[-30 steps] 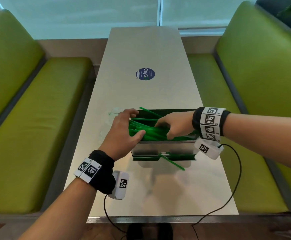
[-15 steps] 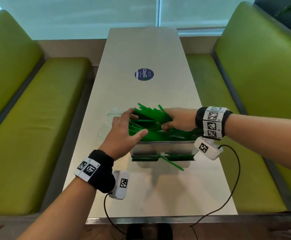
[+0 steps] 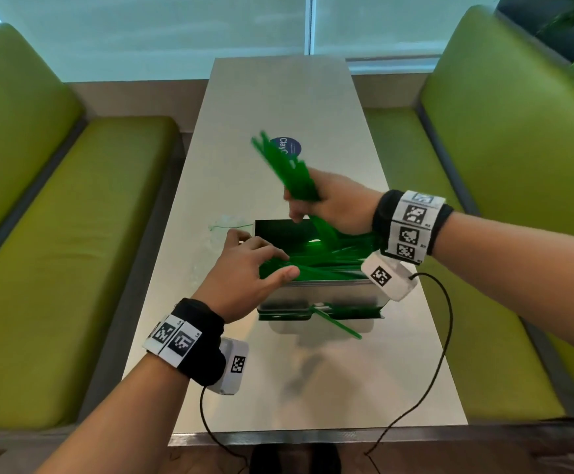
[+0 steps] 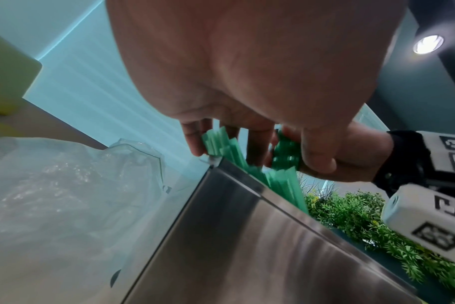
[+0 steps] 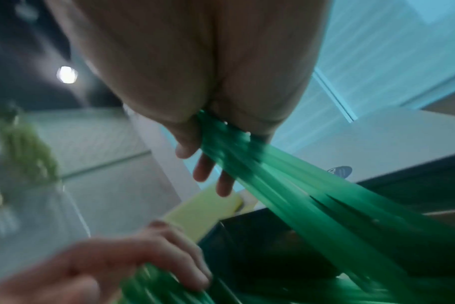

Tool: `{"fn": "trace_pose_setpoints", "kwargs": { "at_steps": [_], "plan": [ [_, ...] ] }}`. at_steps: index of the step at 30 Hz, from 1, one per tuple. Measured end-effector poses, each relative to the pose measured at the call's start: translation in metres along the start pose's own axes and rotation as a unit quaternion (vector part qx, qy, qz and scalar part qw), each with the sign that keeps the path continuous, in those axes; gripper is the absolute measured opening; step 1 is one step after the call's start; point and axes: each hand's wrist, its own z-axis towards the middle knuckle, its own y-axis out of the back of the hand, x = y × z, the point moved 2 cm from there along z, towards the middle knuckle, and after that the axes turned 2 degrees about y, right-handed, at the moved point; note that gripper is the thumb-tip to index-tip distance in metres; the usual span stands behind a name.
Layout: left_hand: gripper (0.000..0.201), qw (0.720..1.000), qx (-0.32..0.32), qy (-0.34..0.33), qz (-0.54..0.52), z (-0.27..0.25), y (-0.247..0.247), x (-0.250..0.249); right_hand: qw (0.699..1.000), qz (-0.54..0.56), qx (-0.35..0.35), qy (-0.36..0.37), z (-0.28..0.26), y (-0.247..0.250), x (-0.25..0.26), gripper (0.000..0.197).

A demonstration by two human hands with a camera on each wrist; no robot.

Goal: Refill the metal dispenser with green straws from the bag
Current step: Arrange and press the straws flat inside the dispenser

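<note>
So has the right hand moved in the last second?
Yes. The right hand has lifted a bunch of green straws up out of the metal dispenser, toward the round table sticker.

Motion blurs the straw bundle (image 3: 290, 172) above the dispenser (image 3: 316, 290), so single straws cannot be counted.

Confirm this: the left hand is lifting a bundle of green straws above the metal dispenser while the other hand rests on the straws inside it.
Wrong hand: the head view shows the right hand lifting the bundle of green straws above the metal dispenser; the left hand rests on the straws inside.
</note>
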Motion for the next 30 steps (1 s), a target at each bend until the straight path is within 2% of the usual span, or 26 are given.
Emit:
{"fn": "trace_pose_setpoints", "kwargs": {
  "at_steps": [2, 4, 6, 8, 9, 12, 14, 16, 20, 25, 27, 30],
  "plan": [
    [0.051, 1.000, -0.014, -0.004, 0.004, 0.000, 0.000, 0.001, 0.983, -0.160, 0.073, -0.051, -0.001, -0.013, -0.010, 0.024],
    [0.043, 0.999, -0.034, -0.001, 0.002, 0.001, -0.001, 0.003, 0.942, -0.287, 0.145, -0.099, -0.004, -0.023, -0.021, 0.036],
    [0.045, 0.999, -0.047, 0.007, -0.009, 0.002, -0.001, 0.004, 0.900, -0.365, 0.195, -0.136, -0.007, -0.028, -0.030, 0.053],
    [0.048, 0.998, -0.056, 0.013, -0.027, 0.001, 0.000, 0.004, 0.880, -0.403, 0.202, -0.149, -0.007, -0.027, -0.033, 0.058],
    [0.048, 0.997, -0.061, 0.014, -0.039, 0.001, 0.001, 0.004, 0.881, -0.410, 0.187, -0.141, -0.007, -0.025, -0.032, 0.056],
    [0.048, 0.995, -0.076, 0.014, -0.066, -0.001, 0.004, 0.004, 0.917, -0.374, 0.087, -0.104, -0.007, -0.016, -0.023, 0.045],
    [0.047, 0.995, -0.077, 0.002, -0.069, -0.002, 0.005, 0.003, 0.928, -0.358, 0.049, -0.091, -0.009, -0.015, -0.019, 0.036],
    [0.053, 0.993, -0.079, -0.008, -0.087, -0.004, 0.004, 0.001, 0.923, -0.362, 0.072, -0.109, -0.012, -0.021, -0.023, 0.039],
    [0.078, 0.984, -0.102, 0.003, -0.144, -0.007, 0.002, 0.001, 0.928, -0.315, 0.116, -0.160, -0.015, -0.032, -0.035, 0.039],
    [0.081, 0.982, -0.118, 0.010, -0.148, -0.007, 0.001, 0.004, 0.948, -0.238, 0.149, -0.152, -0.018, -0.032, -0.030, 0.025],
    [0.079, 0.982, -0.113, 0.014, -0.151, -0.006, 0.001, 0.004, 0.953, -0.194, 0.182, -0.147, -0.020, -0.032, -0.025, 0.038],
    [0.078, 0.981, -0.111, 0.008, -0.162, -0.005, 0.001, 0.002, 0.943, -0.158, 0.249, -0.153, -0.021, -0.038, -0.021, 0.051]
  ]
}}
